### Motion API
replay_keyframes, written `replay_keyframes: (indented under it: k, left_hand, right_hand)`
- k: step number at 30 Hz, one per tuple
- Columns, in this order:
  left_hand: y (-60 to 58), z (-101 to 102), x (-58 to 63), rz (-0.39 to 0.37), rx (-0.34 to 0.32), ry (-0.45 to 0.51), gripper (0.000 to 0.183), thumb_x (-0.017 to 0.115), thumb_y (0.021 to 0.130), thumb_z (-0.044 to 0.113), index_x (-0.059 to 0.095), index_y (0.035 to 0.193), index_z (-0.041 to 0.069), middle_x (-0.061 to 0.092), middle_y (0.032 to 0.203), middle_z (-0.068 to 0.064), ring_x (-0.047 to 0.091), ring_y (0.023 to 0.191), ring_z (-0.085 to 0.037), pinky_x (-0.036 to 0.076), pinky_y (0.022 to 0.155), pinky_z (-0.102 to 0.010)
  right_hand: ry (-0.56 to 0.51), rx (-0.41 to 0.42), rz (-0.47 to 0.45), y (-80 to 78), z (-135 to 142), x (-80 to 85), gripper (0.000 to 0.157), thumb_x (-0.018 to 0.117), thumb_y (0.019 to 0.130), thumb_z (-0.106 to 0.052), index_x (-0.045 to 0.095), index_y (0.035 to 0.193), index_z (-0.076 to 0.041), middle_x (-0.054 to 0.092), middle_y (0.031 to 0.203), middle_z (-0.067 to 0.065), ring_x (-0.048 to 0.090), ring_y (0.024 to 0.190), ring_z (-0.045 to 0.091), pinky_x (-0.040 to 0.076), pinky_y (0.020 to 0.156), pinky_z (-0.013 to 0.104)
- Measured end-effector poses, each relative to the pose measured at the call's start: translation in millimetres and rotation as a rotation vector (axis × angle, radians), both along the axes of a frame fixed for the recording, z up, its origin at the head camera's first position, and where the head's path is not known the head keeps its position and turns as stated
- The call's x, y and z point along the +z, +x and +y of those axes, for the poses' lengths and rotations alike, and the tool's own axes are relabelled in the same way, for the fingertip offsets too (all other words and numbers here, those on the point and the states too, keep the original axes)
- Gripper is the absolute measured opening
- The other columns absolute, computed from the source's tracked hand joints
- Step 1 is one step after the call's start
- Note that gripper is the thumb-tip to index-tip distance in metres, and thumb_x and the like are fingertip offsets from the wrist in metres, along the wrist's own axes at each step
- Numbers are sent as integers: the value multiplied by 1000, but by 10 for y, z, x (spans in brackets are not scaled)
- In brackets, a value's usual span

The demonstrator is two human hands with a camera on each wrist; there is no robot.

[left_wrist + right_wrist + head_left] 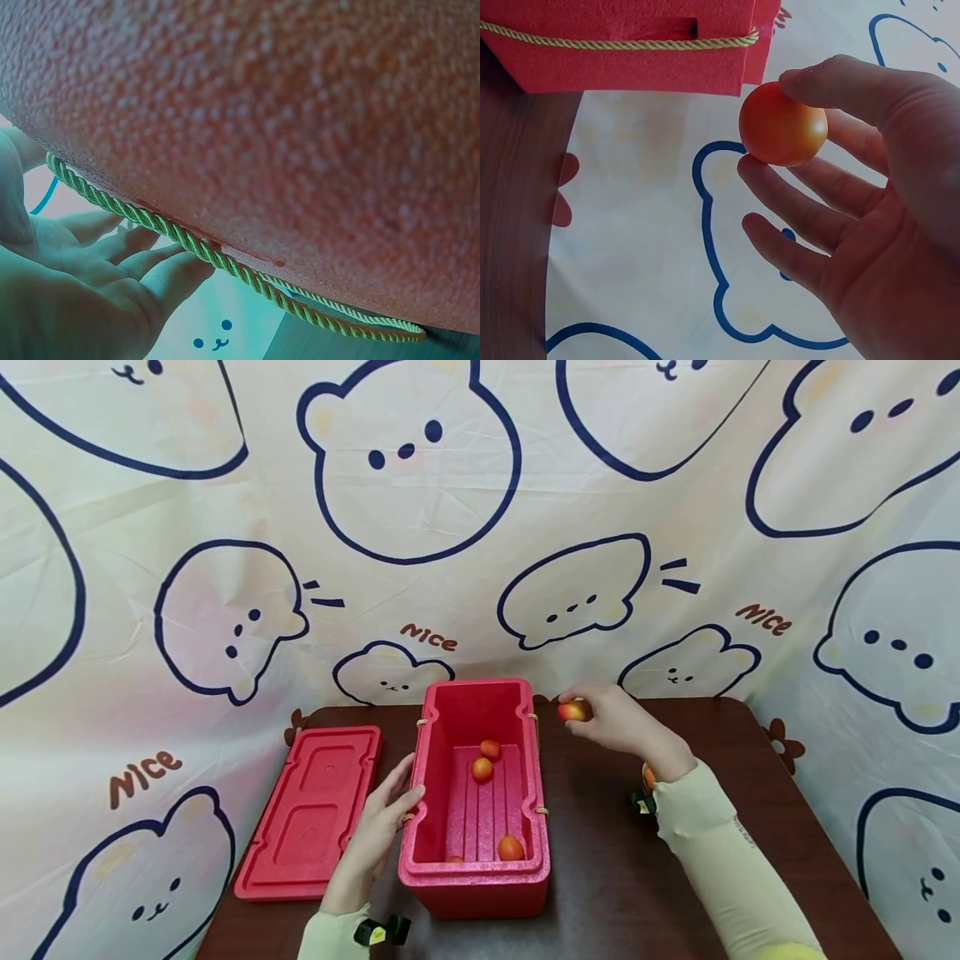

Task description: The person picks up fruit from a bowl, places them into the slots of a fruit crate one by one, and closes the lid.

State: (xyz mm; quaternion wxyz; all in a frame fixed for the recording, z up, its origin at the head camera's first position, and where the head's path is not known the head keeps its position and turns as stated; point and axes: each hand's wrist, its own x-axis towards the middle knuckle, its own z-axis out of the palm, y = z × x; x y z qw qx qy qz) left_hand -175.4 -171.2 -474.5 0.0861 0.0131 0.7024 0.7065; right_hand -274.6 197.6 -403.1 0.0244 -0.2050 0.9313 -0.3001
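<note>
A red foam box (474,902) stands lidless on the table, with several round orange-red fruits lying on its floor, among them one fruit (511,848) in the near right corner. My right hand (618,722) is raised beyond the box's right side. Its thumb and fingers pinch a small round red-and-yellow fruit (780,126), smooth and shiny, kind not certain. At the box's left wall is my left hand (378,818), thumb by the rim and fingers extended along the outside. In the left wrist view its fingers (169,274) lie beside a twisted cord handle (180,236).
A red lid (311,814) lies flat left of the box on the dark brown table (600,877). Partly hidden behind my right wrist is an orange object (648,777). A cloth backdrop (465,602) with bear drawings hangs right behind the table and at its sides.
</note>
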Motion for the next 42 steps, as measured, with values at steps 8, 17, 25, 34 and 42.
replay_keyframes:
  k: [8,17,25,34,42]
  left_hand:
    - [10,3,-3,3,6,-3,69,63,97,20,32,158,17,35,160,-14,48,133,-38,57,91,-42]
    - [23,2,-6,-4,3,0,69,64,97,21,32,158,17,35,160,-14,47,133,-38,58,91,-41]
    - [23,3,-2,-3,4,-6,69,64,97,21,32,158,17,34,160,-14,47,134,-39,57,92,-44]
    - [13,1,9,-2,8,-14,69,64,97,22,33,158,18,35,160,-13,48,134,-39,56,93,-47]
    - [9,7,3,-3,7,-14,69,64,97,22,33,158,17,35,160,-13,48,133,-38,56,93,-45]
  right_hand:
    - [16,16,24,-6,-115,45,38,79,88,-16,68,124,-11,68,114,6,59,97,24,58,84,39]
    - [38,37,37,8,-236,115,39,80,86,-16,68,124,-11,67,116,6,59,102,25,58,88,40]
    - [17,90,38,7,-314,169,43,80,86,-14,68,127,-11,66,118,5,58,105,24,59,87,37]
    - [16,139,56,8,-373,237,41,81,86,-16,68,125,-11,66,115,4,59,103,22,59,84,35]
    - [1,167,55,23,-463,263,40,80,86,-15,67,124,-11,65,119,6,58,105,23,59,84,34]
